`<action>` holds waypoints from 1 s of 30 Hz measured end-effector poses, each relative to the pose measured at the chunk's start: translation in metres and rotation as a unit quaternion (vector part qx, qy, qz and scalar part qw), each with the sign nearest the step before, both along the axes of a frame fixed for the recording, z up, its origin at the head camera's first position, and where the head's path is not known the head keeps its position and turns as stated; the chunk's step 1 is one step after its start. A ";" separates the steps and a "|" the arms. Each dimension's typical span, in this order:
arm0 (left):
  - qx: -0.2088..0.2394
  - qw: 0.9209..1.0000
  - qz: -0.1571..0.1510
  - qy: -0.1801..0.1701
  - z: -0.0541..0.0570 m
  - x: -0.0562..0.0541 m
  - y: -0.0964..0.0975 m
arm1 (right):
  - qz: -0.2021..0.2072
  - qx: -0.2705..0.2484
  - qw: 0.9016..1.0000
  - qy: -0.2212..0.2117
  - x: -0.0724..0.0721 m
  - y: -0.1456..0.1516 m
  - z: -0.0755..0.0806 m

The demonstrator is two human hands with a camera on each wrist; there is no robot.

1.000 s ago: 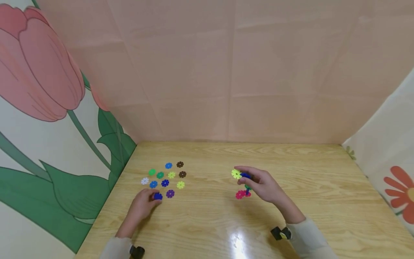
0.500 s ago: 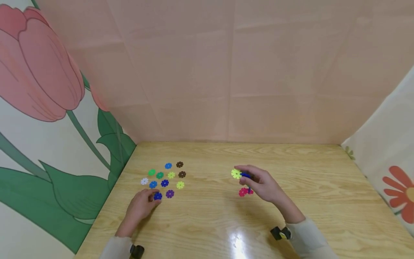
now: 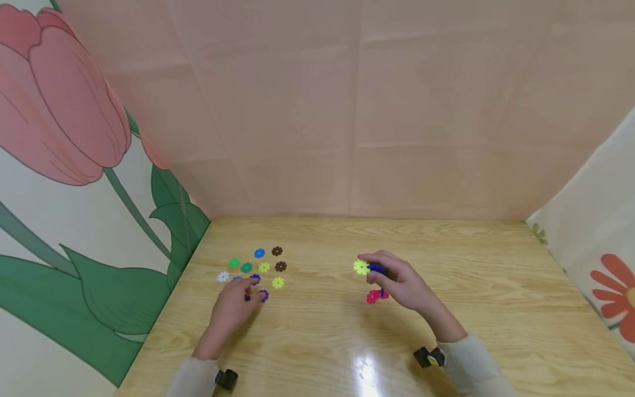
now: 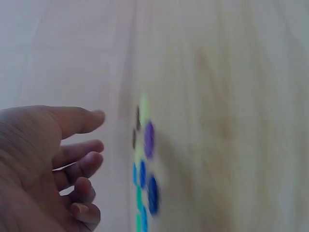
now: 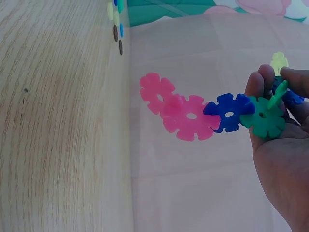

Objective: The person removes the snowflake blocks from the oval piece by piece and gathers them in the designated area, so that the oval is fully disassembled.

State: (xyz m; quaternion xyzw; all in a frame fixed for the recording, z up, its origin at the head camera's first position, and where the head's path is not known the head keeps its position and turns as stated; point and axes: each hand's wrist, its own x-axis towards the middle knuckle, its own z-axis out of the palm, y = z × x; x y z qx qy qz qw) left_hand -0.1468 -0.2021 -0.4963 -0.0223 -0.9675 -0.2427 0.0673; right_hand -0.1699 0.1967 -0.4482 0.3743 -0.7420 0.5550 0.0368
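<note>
My right hand point(image 3: 403, 280) holds a chain of interlocking plastic snowflake discs. In the right wrist view two pink discs point(image 5: 190, 117) hang at the free end, followed by a blue disc point(image 5: 229, 113) and a green disc point(image 5: 263, 117) against the palm. A yellow disc point(image 3: 361, 267) pokes out past the thumb and forefinger. My left hand point(image 3: 234, 302) is over the loose discs at the left, fingers spread, nothing between them in the left wrist view. Closest to it are a dark blue disc point(image 4: 153, 195) and a purple disc point(image 4: 149, 139), both lying on the table.
Around the left hand lie several loose discs, including a white disc point(image 3: 223, 277), two brown discs point(image 3: 280, 266) and a yellow-green disc point(image 3: 278, 283). The wooden table point(image 3: 317, 331) meets a pink cloth backdrop point(image 3: 347, 138) at its far edge.
My left hand has shifted rightward from beside the dark blue disc to over it and the purple one. The right hand stays in place; its chain's pink end swung slightly right.
</note>
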 end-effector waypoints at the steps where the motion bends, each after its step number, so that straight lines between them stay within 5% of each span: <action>1: 0.004 1.000 -0.005 0.015 0.002 -0.001 0.005 | 0.000 -0.001 1.000 -0.006 0.000 0.000 0.000; 10: 0.077 0.991 -0.073 0.086 0.017 -0.006 0.055 | -0.015 0.015 0.999 -0.047 0.000 0.000 -0.002; 17: 0.141 0.972 -0.148 0.115 0.031 -0.002 0.090 | -0.015 0.016 0.998 -0.065 0.002 -0.001 -0.001; 30: 0.201 0.947 -0.240 0.075 0.052 0.000 0.138 | -0.005 0.008 0.998 -0.064 0.003 -0.003 0.002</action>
